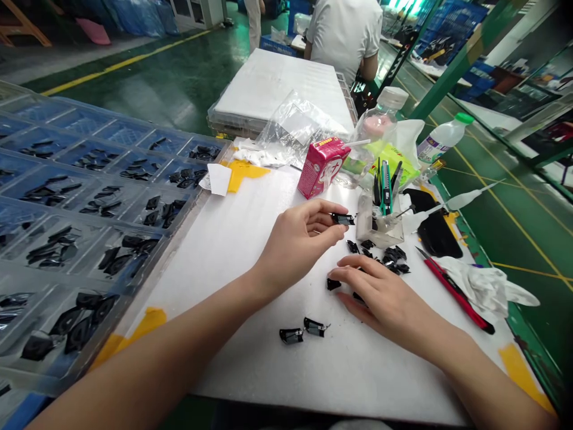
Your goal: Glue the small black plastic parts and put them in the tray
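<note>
Left hand pinches one black part (two more parts lie apart); right hand rests open.

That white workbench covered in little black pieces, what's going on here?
A person at the white-topped workbench is pinching a small black part in their left hand. Their right hand lies on the tabletop, fingertips near a loose heap of similar black parts. Two separate black parts sit closer to the person. To the left, a blue-tinted plastic compartment tray holds many more black pieces. Further off, a co-worker in a white shirt has their back turned.
</note>
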Available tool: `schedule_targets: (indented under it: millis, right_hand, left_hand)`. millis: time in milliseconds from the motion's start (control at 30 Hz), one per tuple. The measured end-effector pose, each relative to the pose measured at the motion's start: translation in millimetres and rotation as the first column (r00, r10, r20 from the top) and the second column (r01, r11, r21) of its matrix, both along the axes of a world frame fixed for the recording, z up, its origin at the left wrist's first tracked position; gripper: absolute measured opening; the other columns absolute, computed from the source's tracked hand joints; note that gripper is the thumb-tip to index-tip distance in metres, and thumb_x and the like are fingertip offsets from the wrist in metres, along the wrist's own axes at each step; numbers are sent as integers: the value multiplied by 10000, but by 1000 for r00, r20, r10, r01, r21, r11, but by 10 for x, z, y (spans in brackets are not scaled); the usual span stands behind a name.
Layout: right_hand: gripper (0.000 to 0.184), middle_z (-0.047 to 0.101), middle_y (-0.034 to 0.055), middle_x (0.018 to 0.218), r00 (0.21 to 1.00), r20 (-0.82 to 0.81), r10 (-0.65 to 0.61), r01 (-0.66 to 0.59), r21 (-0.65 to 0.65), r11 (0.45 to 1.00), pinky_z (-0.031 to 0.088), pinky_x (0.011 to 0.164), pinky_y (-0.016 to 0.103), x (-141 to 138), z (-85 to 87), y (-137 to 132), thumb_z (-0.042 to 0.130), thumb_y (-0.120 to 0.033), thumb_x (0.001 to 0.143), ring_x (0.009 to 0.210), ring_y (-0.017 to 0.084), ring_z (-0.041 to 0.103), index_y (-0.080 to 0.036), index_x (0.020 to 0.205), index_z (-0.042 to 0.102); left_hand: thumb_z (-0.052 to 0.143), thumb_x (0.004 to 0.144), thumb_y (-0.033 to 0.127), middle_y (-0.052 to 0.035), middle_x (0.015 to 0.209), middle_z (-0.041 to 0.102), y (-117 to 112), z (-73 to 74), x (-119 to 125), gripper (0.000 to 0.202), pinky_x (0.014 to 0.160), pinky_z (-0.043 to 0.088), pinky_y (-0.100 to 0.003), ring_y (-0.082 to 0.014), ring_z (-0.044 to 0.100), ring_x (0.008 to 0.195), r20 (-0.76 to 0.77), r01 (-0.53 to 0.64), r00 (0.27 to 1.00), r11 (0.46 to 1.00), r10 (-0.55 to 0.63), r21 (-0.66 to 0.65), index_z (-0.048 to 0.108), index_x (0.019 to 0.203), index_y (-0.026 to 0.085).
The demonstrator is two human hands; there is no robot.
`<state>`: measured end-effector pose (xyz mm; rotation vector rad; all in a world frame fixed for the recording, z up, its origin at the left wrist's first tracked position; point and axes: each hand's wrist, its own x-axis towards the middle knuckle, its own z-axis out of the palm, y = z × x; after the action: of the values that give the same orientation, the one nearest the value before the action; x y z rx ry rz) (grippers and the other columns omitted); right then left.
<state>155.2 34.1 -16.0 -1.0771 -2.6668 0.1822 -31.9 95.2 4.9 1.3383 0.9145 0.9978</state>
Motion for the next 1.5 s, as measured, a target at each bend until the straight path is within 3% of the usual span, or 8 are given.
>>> schedule_targets:
  millis: [300, 467, 633, 767, 933, 1300, 1500]
  right_hand:
    - [209, 695, 98, 972, 997, -79, 25, -18, 91, 996, 582, 825, 394, -43, -43, 48, 484, -105, 927, 994, 225, 641, -156, 1114, 561]
    - [132, 702, 109, 1026, 990, -137, 26, -3, 164, 986, 568, 862, 421, -66, -80, 81, 526, -78, 901, 1015, 238, 632, -162, 980, 589]
    - [177, 691, 106, 1037, 972, -232, -48, 111, 269, 957, 544, 826, 408, 63, 141, 10, 576, -37, 857, 995, 237, 618, -171, 962, 624]
    - [265, 633, 75, 950, 922, -372, -105, 243, 347, 906, 517, 731, 369, 176, 368, -95, 650, -6, 796, 872, 199, 618, -174, 1001, 639]
    - [299, 598, 51, 944, 904, -412, -117, 272, 339, 901, 525, 699, 358, 215, 410, -133, 682, 4, 766, 868, 189, 618, -194, 990, 663]
    - [295, 632, 41, 874, 909, -409, -83, 245, 363, 899, 547, 635, 366, 234, 379, -72, 662, -21, 773, 818, 200, 641, -232, 976, 702]
    - [288, 622, 69, 948, 926, -372, -69, 217, 372, 903, 535, 683, 383, 247, 385, -67, 643, 10, 772, 878, 215, 626, -192, 971, 691]
  left_hand:
    - [689, 808, 169, -15, 779, 683, -37, 50, 13, 198, 713, 551, -238, -137, 662, 745, 4, -16, 1000, 999, 16, -36, 686, 1004, 142]
    - [702, 820, 198, -22, 818, 713, -67, 57, 12, 219, 725, 578, -233, -162, 700, 824, 45, -73, 996, 997, 74, -21, 690, 1035, 160]
    - [670, 857, 188, -19, 888, 755, -130, 77, 19, 224, 775, 609, -238, -164, 733, 844, -9, -105, 994, 985, 107, 135, 688, 1080, 175]
    - [691, 821, 110, 15, 887, 772, -215, 58, 30, 245, 788, 605, -186, -114, 732, 754, -109, -67, 987, 923, 117, 378, 700, 1056, 179]
    - [679, 820, 85, 17, 881, 787, -270, 32, 31, 235, 678, 597, -134, -91, 729, 678, -199, 21, 973, 818, 115, 575, 692, 1041, 163]
    - [659, 842, 109, 21, 750, 780, -265, -3, 37, 212, 562, 546, -169, -84, 674, 506, -276, 98, 951, 705, 143, 702, 665, 1046, 166]
    - [647, 841, 68, -14, 897, 793, -210, 7, -9, 241, 685, 558, -171, -108, 741, 700, -321, 211, 944, 599, 82, 773, 631, 1069, 145]
